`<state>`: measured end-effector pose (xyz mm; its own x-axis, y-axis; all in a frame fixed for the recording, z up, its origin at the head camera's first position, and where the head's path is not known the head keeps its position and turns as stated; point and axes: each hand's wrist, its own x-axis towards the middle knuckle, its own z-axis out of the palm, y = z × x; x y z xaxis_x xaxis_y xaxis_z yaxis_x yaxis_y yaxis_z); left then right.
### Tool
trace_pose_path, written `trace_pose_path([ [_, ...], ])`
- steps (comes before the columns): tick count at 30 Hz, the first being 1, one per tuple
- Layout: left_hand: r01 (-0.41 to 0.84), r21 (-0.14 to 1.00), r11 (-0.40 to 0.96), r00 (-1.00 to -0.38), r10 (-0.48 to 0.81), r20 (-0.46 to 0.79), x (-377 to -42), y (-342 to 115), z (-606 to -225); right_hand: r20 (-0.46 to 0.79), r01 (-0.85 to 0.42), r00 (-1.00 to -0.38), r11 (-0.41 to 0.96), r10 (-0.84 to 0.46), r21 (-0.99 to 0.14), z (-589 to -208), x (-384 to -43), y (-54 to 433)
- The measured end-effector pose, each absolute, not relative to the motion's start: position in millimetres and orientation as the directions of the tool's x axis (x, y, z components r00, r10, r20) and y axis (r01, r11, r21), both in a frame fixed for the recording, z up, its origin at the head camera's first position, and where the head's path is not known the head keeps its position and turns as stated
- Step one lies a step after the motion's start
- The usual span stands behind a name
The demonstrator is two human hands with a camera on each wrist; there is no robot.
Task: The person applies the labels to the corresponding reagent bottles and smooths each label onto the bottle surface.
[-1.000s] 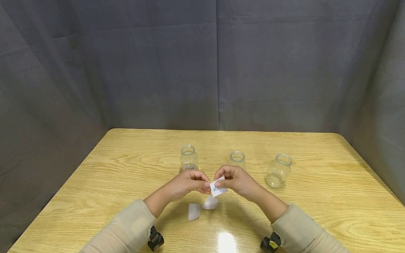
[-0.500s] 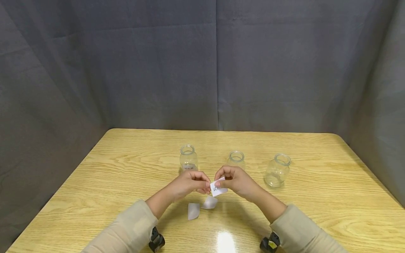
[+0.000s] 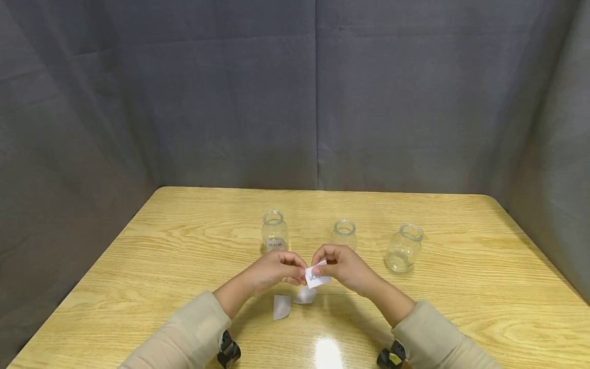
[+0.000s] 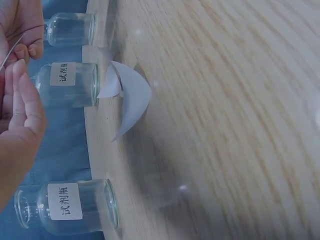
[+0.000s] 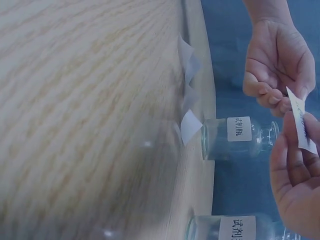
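Note:
A white paper label (image 3: pixel 317 280) with dark handwriting is held up over the table, tilted. My right hand (image 3: pixel 343 266) pinches it between thumb and fingers at its right side. My left hand (image 3: pixel 274 271) has thumb and fingertips together at the label's left edge. The right wrist view shows the label (image 5: pixel 300 125) nearly edge-on between the two hands. Behind the hands stand three lidless glass jars. The left jar (image 3: pixel 275 233) and the middle jar (image 4: pixel 62 89) bear white labels; no label shows on the right jar (image 3: pixel 404 251).
Two curled pieces of white paper, one to the left (image 3: pixel 282 307) and one under the hands (image 3: pixel 305 295), lie on the wooden table (image 3: pixel 138 287). Grey cloth (image 3: pixel 230 102) hangs behind and at both sides. A black device (image 3: pixel 228 350) is strapped at each wrist.
The label's tilt shifts slightly between the fingers. Both hands stay almost in place, and the jars and loose papers have not moved.

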<state>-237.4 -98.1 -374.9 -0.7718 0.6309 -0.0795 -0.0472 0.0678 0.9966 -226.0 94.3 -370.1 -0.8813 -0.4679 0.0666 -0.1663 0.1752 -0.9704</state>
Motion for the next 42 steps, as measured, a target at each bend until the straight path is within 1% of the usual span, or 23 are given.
trace_pose_path([
  [5, -0.059, 0.997, 0.044, -0.784, 0.617, -0.074, -238, -95, -376, 0.059, -0.154, -0.893, 0.180, -0.447, -0.972, -370, -225, 96],
  [8, -0.045, 0.998, 0.037, -0.801, 0.596, -0.058, -238, -93, -376, 0.058, -0.147, -0.914, 0.193, -0.402, -0.970, -372, -225, 100],
  [13, -0.032, 0.996, 0.082, -0.853, 0.517, -0.070, -237, -93, -377, 0.071, -0.151, -0.942, 0.226, -0.327, -0.962, -374, -225, 106],
  [17, -0.017, 0.995, 0.100, -0.872, 0.484, -0.063, -236, -92, -378, 0.083, -0.163, -0.947, 0.239, -0.312, -0.957, -376, -222, 108],
  [20, -0.018, 0.996, 0.087, -0.871, 0.489, -0.058, -236, -91, -377, 0.079, -0.171, -0.929, 0.230, -0.360, -0.958, -377, -220, 107],
  [24, -0.042, 0.998, 0.039, -0.847, 0.529, -0.056, -236, -90, -377, 0.075, -0.187, -0.888, 0.207, -0.454, -0.960, -378, -218, 102],
  [26, -0.053, 0.998, 0.024, -0.832, 0.552, -0.058, -236, -88, -376, 0.073, -0.185, -0.876, 0.192, -0.477, -0.964, -379, -217, 101],
  [34, -0.062, 0.998, 0.014, -0.800, 0.597, -0.058, -234, -84, -375, 0.063, -0.191, -0.872, 0.220, -0.485, -0.956, -377, -214, 99],
  [37, -0.055, 0.998, 0.032, -0.799, 0.598, -0.063, -234, -84, -376, 0.064, -0.193, -0.870, 0.218, -0.488, -0.957, -376, -212, 100],
  [42, -0.053, 0.996, 0.069, -0.806, 0.586, -0.084, -233, -86, -377, 0.073, -0.178, -0.870, 0.173, -0.487, -0.969, -376, -209, 104],
])
